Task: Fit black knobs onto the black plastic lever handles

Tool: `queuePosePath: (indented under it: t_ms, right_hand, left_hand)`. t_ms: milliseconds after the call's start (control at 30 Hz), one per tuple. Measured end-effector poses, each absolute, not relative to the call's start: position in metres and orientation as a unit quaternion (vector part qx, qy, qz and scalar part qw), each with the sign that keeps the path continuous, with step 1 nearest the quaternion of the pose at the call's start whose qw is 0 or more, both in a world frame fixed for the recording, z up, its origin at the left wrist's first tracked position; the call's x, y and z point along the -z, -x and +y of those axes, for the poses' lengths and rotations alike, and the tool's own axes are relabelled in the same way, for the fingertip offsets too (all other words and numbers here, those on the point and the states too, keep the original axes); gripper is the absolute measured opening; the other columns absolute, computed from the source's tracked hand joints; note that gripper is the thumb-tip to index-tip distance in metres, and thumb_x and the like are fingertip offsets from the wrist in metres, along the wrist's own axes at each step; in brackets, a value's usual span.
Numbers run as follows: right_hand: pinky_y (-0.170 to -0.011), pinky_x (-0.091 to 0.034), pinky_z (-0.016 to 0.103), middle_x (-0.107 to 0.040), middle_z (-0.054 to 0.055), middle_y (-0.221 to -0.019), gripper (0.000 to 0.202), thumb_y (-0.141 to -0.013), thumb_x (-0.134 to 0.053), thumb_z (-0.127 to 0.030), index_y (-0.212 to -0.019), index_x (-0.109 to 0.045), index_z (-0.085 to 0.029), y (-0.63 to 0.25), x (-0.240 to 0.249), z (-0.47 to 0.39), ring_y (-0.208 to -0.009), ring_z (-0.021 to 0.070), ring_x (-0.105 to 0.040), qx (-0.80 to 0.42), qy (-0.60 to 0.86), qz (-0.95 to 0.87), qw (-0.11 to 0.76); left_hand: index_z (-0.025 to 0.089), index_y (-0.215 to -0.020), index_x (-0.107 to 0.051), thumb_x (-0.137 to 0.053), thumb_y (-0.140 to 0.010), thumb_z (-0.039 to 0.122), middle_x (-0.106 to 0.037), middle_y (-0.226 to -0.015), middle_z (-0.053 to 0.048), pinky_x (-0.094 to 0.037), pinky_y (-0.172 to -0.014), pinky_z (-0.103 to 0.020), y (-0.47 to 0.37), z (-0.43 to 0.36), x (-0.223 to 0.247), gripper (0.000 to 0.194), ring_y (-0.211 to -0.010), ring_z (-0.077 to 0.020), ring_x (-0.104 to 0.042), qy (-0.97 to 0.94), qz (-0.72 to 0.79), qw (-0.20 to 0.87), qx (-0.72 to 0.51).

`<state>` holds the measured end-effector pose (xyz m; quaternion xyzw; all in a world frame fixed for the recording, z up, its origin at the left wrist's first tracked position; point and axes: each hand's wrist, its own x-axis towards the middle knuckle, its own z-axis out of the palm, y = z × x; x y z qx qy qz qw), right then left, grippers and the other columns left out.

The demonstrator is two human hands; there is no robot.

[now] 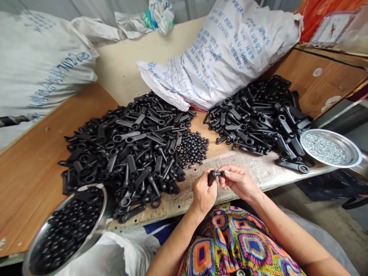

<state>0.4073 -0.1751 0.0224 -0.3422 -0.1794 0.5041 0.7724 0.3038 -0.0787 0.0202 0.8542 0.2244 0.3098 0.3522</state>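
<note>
My left hand [203,192] is wrapped round a black handle part [212,177], just past the table's front edge. From the right, my right hand [236,181] pinches the small black knob end that sticks out of this part. Both hands are close together over my patterned clothing. Behind them lies a small heap of black balls [195,148]. A large pile of black crank handles [138,142] spreads to the left, and another pile of black handles [244,122] lies at the right.
A metal bowl of black balls [67,230] stands at the front left. At the right edge sits a metal dish of small silver pins [349,151]. Printed white sacks [218,57] lean at the back, with a wooden panel [324,76] at the right.
</note>
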Motion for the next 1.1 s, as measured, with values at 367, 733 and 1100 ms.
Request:
queuePosePath:
  t_ms: [367,733,1100]
  right_hand:
    - [-0.045,-0.042,0.019,-0.062,0.003,-0.057,0.014,-0.075,-0.066,-0.024,-0.081,-0.069,-0.012,-0.404,-0.018,-0.170,-0.049,0.0101,-0.056,-0.485,0.347,-0.155,0.787]
    - [-0.036,-0.038,0.017,-0.058,0.001,-0.047,0.019,-0.073,-0.068,-0.030,-0.069,-0.066,-0.011,-0.396,-0.016,-0.167,-0.037,0.0079,-0.049,-0.474,0.395,-0.118,0.778]
    - [-0.037,-0.034,0.020,-0.051,-0.002,-0.042,0.033,-0.076,-0.061,-0.042,-0.056,-0.055,-0.015,-0.408,-0.001,-0.171,-0.037,0.0080,-0.043,-0.445,0.569,-0.176,0.669]
  left_hand:
    - [0.017,-0.093,-0.059,-0.046,-0.078,0.011,-0.068,-0.072,0.000,-0.048,-0.063,-0.020,-0.306,-0.079,-0.017,0.021,-0.066,-0.0119,-0.063,-0.868,0.218,0.330,-0.300]
    - [0.012,-0.098,-0.055,-0.043,-0.085,0.020,-0.069,-0.071,-0.008,-0.050,-0.058,-0.026,-0.301,-0.075,-0.007,0.020,-0.061,-0.0179,-0.065,-0.907,0.177,0.108,-0.368]
    - [0.013,-0.103,-0.058,-0.047,-0.080,0.016,-0.069,-0.072,-0.008,-0.049,-0.060,-0.028,-0.304,-0.069,0.009,0.026,-0.066,-0.0211,-0.066,-0.959,0.207,0.068,-0.180]
